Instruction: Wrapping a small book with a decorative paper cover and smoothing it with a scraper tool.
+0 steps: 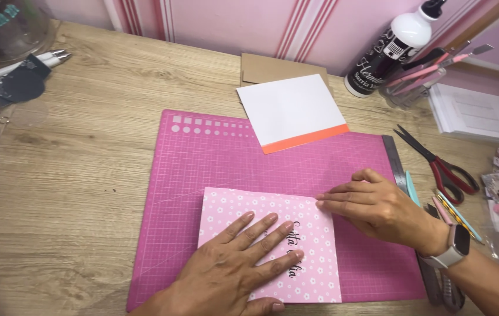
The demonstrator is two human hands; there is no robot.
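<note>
At 6 o'clock on the pink gridded cutting mat [214,158], I had my left hand [235,263] open, flat on the pink flower-print paper sheet [314,251]. Right hand [378,205] open at 3 o'clock, fingertips [321,201] pressing its top-right corner. Long axis 12-to-6; left nearer.
</note>
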